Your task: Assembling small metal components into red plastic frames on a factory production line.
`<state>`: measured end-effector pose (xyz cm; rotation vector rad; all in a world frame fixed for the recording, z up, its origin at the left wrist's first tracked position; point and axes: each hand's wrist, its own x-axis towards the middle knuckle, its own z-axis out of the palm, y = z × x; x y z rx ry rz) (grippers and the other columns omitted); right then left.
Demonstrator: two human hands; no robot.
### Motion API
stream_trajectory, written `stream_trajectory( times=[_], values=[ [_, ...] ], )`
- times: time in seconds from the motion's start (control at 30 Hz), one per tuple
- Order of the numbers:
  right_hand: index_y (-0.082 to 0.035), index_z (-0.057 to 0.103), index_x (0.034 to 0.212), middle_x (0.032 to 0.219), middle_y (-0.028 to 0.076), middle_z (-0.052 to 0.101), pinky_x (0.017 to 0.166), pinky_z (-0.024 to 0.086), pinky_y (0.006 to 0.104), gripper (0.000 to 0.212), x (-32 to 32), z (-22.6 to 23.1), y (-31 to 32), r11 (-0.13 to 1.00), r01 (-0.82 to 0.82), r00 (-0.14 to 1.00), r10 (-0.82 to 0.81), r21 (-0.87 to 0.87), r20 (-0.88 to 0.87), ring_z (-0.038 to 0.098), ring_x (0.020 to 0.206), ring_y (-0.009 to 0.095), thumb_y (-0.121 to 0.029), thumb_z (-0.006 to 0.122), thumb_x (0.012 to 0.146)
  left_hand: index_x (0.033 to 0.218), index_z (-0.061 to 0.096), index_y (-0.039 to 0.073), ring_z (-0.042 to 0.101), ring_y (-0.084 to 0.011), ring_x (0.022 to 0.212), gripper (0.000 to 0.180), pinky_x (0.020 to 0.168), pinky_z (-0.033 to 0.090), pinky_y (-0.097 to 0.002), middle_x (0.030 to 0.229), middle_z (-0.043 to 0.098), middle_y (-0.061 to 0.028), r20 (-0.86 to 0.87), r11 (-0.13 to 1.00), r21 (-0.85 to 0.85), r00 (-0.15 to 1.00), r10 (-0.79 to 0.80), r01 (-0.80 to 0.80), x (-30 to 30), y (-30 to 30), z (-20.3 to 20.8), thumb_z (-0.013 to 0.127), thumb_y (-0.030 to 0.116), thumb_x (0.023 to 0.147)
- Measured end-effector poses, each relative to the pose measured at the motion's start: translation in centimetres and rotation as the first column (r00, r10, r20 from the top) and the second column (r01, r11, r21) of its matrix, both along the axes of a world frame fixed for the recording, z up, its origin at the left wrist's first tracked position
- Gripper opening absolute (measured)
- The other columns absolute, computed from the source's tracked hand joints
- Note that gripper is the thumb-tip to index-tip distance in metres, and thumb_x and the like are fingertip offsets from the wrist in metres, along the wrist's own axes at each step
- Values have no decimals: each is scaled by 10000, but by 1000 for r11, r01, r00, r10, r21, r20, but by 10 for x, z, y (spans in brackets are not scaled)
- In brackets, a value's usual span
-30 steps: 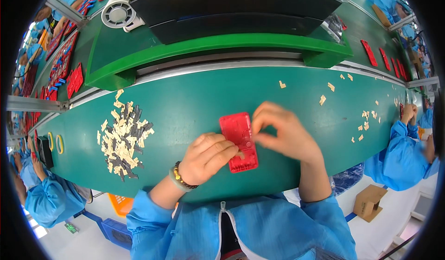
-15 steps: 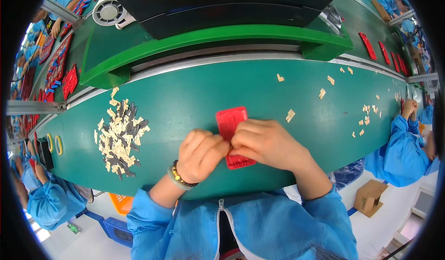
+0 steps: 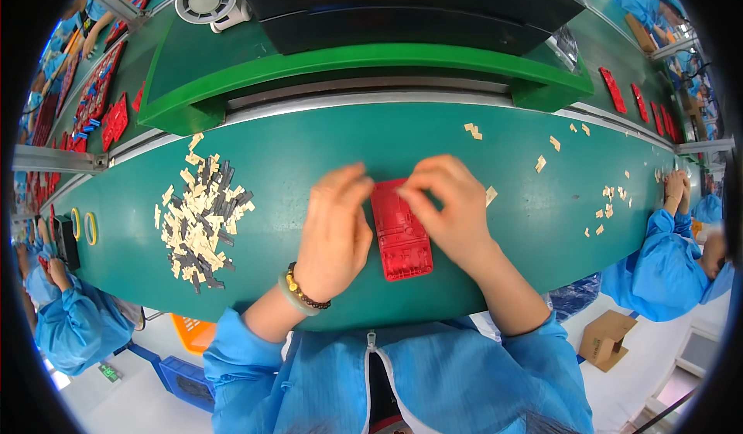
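Note:
A red plastic casing, rectangular with moulded ridges, lies on the green work surface in front of me. Just left of its upper end is my left hand, fingers extended and thumb apart, fingertips blurred by motion; nothing shows in it. Over the casing's upper right edge, my right hand brings thumb and forefinger together in a pinch. Whatever sits between those fingertips is too small to make out. To the left lies a heap of small cream and dark grey pieces.
Loose cream pieces are scattered to the right. A green raised shelf crosses the far side, bearing a black box and a white fan. Yellow tape rolls stand at far left. A co-worker sits at right.
My hands have come apart, uncovering more of the casing. The left moved up with its fingers straightened; the right shifted up and right. Another cream piece appears beside the far one. The view shifted slightly.

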<state>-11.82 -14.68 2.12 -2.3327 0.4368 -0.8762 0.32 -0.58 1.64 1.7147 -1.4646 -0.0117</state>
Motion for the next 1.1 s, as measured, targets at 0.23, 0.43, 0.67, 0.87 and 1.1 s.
stream_trajectory(
  times=[0.23, 0.43, 0.67, 0.87, 1.1],
  values=[
    [12, 623, 803, 554, 17, 566, 445, 366, 218, 105, 0, -29, -9, 740, 106, 981, 31, 664, -191, 455, 478, 32, -64, 675, 854, 1074, 599, -65, 524, -344, 1132, 446, 921, 494, -415, 1181, 548, -213, 330, 967, 233, 927, -178, 102, -22, 4, -16, 728, 199, 738],
    [13, 631, 789, 553, 26, 583, 436, 375, 237, 108, 4, -26, -4, 778, 148, 972, 1, 611, -237, 462, 472, 40, -64, 685, 841, 1056, 600, -65, 514, -348, 1143, 424, 925, 496, -410, 1192, 538, -216, 335, 962, 255, 925, -182, 97, -22, 5, -17, 721, 201, 750],
    [2, 636, 787, 560, 59, 601, 435, 403, 259, 96, 5, -25, -1, 836, 135, 975, -16, 532, -222, 513, 443, 97, -71, 681, 831, 1074, 576, -56, 508, -353, 1138, 437, 920, 491, -417, 1235, 501, -209, 246, 964, 244, 955, -165, 104, -21, 4, -20, 721, 172, 731],
    [-64, 662, 799, 589, 48, 577, 474, 448, 305, 112, -4, -24, 3, 992, 128, 967, -125, -3, -222, 563, 489, 183, -168, 701, 793, 1019, 569, -24, 512, -367, 1093, 368, 914, 470, -439, 1207, 511, -201, 179, 954, 248, 960, -216, 168, -11, -2, -15, 696, 116, 703],
    [-110, 671, 916, 728, 21, 562, 498, 456, 313, 168, -31, -21, -2, 941, 28, 967, -111, -337, -228, 570, 587, 179, -174, 707, 765, 1121, 554, -35, 512, -358, 1076, 438, 917, 460, -433, 1171, 528, -189, 176, 960, 233, 964, -199, 156, -12, -13, -11, 669, 102, 721]
  ],
)
